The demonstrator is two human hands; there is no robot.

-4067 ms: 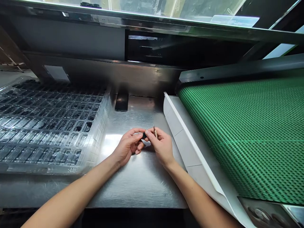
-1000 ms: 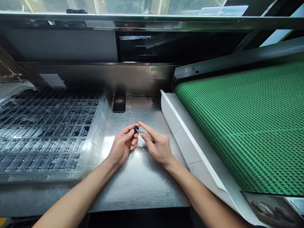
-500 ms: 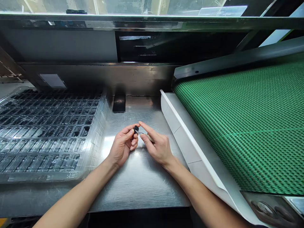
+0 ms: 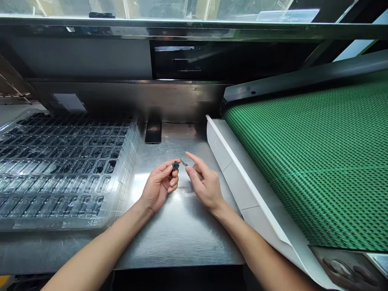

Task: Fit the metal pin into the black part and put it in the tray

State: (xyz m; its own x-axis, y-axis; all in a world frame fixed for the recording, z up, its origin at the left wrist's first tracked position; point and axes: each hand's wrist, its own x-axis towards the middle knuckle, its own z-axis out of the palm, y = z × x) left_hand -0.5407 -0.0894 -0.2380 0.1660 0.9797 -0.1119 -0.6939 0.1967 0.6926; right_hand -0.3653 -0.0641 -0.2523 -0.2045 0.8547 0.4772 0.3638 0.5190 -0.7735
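Between the thumb and fingers of my left hand (image 4: 160,182) is a small round black plastic part (image 4: 175,166), its ribbed face turned toward me. My right hand (image 4: 205,182) grips a small knife (image 4: 183,163), with the index finger stretched out above it. The thin blade points left, close to the black part; whether it touches cannot be made out. Most of the handle is hidden in the palm. Both hands are held over a shiny metal table (image 4: 182,238).
Stacked clear plastic trays (image 4: 115,190) with black parts in many pockets stand at left. A black phone-like slab (image 4: 153,132) lies toward the back. On the right, a white chute wall (image 4: 242,178) borders a green mesh conveyor belt (image 4: 318,153). A metal ledge crosses behind.
My right hand has drawn the blade off the black part's face, up and slightly right, and its index finger has lifted away. The part's face now shows more fully in my left hand.
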